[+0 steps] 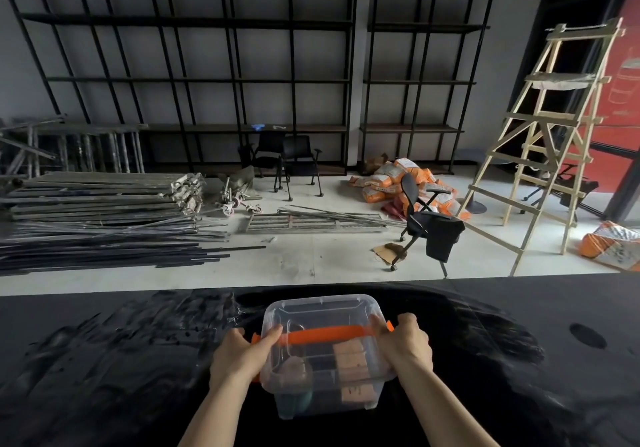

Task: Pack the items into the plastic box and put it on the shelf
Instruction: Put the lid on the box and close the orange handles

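A clear plastic box point(323, 311) with its lid on and an orange handle point(325, 336) across the top sits low in the head view over a black table point(104, 360). My left hand point(242, 353) grips its left side at the orange latch. My right hand point(403, 342) grips its right side. Through the lid I see a stack of tan blocks point(351, 363), a rounded greyish item point(292, 368) and something dark green point(294, 401) at the bottom. Black metal shelves point(242, 81) line the far wall.
Beyond the table lies a concrete floor with stacked metal bars point(104, 211), black chairs point(287, 159), a tipped office chair point(429, 224), orange sacks point(391, 178) and a wooden ladder point(547, 141) at right. A dark round hole point(587, 335) marks the table's right side.
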A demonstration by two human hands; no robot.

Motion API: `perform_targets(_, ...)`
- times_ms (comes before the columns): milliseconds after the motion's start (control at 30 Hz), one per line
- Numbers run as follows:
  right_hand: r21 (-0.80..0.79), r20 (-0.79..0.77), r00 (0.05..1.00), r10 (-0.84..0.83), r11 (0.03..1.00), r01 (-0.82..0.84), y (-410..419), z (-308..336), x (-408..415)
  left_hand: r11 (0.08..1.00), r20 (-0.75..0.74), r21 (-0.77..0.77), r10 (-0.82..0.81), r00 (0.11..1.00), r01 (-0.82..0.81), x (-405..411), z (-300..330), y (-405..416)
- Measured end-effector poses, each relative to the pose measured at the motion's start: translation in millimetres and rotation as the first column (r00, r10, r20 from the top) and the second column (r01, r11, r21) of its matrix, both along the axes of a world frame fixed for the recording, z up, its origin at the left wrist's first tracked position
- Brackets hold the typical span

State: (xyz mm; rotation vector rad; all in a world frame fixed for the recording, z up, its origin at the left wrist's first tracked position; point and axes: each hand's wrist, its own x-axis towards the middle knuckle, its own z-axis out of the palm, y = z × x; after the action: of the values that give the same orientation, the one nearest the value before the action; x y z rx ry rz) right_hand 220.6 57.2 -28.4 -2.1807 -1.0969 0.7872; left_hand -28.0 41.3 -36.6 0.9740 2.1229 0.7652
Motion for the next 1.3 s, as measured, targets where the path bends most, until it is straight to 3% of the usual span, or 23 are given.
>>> perform_targets(133,-0.053,-0.009,0.999,-0.043,0.998,0.042,11.0,1.1,-0.1,0.999,-0.052,-0.034,-0.019,0.998,0.017,2.4,1.4,9.5)
perform_targets(267,-0.038,-0.031,0.996,-0.078,0.996,0.077,14.2,0.5,0.6,0.997,-0.139,0.075,0.024,0.990,-0.013,8.8,2.5,7.5)
perform_targets(467,0.197,0.051,0.997,-0.060,0.979,0.049,7.1,1.1,-5.4,0.961,-0.336,0.275,0.080,0.939,0.017,23.5,2.4,0.0)
perform_targets(600,0.336,0.179,0.983,-0.030,0.941,-0.032,-1.6,-4.6,-13.7,0.938,-0.374,0.345,0.113,0.921,0.024,32.6,1.8,-3.9)
perform_targets(1067,0.276,0.473,0.879,0.063,0.937,-0.216,0.2,-2.2,-18.8,0.917,-0.476,0.387,0.106,0.873,0.099,36.3,-3.9,-0.9)
perform_targets(1200,0.326,0.367,0.929,0.046,0.929,-0.175,0.0,-7.1,-16.5,0.918,-0.429,0.389,0.108,0.897,0.075,33.7,-6.0,-2.0)
perform_targets(1300,0.319,0.135,0.982,0.135,0.932,-0.172,1.0,-13.5,-10.8,0.917,-0.172,0.397,0.045,0.984,0.028,29.6,-13.2,-3.9)
